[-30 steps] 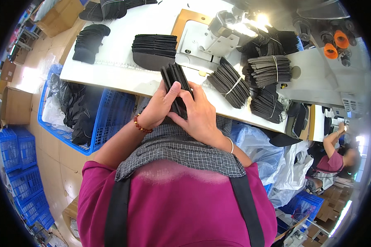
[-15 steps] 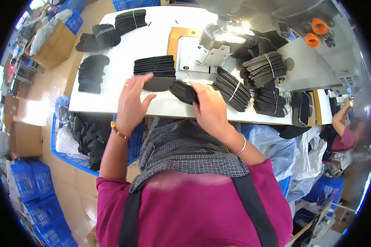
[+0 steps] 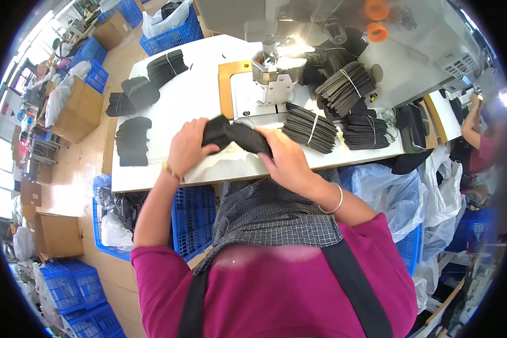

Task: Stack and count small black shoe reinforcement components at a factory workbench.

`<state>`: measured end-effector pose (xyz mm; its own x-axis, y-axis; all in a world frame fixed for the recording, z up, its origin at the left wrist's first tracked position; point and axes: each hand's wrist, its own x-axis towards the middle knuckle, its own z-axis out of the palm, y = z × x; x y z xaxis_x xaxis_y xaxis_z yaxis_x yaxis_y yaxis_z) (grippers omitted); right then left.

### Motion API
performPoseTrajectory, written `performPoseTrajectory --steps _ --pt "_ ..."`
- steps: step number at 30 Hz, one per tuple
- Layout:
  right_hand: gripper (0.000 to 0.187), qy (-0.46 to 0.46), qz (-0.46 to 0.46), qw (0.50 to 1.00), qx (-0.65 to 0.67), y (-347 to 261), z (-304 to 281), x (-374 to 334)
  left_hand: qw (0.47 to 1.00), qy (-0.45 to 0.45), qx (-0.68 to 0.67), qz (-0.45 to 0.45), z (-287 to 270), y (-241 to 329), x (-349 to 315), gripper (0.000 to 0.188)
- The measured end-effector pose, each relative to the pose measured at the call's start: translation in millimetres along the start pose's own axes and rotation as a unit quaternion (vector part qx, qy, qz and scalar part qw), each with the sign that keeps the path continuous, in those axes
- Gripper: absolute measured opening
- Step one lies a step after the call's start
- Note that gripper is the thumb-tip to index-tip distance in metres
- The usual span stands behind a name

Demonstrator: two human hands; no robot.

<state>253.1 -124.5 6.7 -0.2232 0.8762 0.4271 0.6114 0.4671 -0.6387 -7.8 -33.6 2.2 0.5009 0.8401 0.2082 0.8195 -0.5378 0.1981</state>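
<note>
My left hand [image 3: 187, 147] is closed round a thick stack of black fabric pieces [image 3: 214, 129], thumb on the near side. Another black fabric stack [image 3: 248, 137] is gripped by my right hand [image 3: 289, 160]. The two stacks meet end to end just above the front of the white table [image 3: 174, 98]; I cannot tell whether they are one bundle. Beyond my right hand lies a tied bundle of black pieces [image 3: 310, 128]. A loose dark stack [image 3: 133, 141] rests left of my left hand.
A sewing machine head [image 3: 276, 73] stands behind my hands, with an orange-brown frame [image 3: 226, 93] beside it. More tied bundles [image 3: 346, 87] lie at right and others [image 3: 167, 67] at far left. Blue crates [image 3: 194, 217] stand below the table edge. Another person's arm [image 3: 472, 127] shows far right.
My left hand has gone from open fingers to gripping black pieces, and the stack behind it has left the tabletop. The whole view has shifted somewhat. My right hand keeps its stack.
</note>
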Motion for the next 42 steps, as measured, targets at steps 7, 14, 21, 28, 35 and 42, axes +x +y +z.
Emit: performPoseTrajectory --steps 7,14,21,28,35,42 --pt "0.048 -0.067 -0.073 0.992 -0.082 -13.7 47.2 110.1 0.982 0.094 0.137 0.088 -27.0 20.6 -60.0 0.062" --pt "0.040 -0.321 -0.116 0.939 0.049 18.4 139.5 153.7 0.997 0.001 0.075 -0.030 -17.6 -5.4 -63.1 0.079" --pt "0.059 -0.206 0.064 0.976 0.020 -11.0 118.7 131.1 0.999 0.033 -0.025 -0.021 -5.4 -26.4 -42.6 0.102" --pt "0.030 0.049 0.008 0.998 0.033 -7.6 140.6 98.6 0.996 0.064 0.062 -0.011 7.0 -21.0 -27.3 0.115" --pt "0.024 0.080 -0.015 0.992 0.093 13.6 153.2 100.9 0.994 -0.006 -0.103 -0.029 -14.6 -55.1 -21.4 0.116" --pt "0.085 -0.051 -0.017 0.996 0.066 4.7 122.0 89.6 0.988 0.094 -0.119 -0.023 10.2 -51.9 -43.4 0.098"
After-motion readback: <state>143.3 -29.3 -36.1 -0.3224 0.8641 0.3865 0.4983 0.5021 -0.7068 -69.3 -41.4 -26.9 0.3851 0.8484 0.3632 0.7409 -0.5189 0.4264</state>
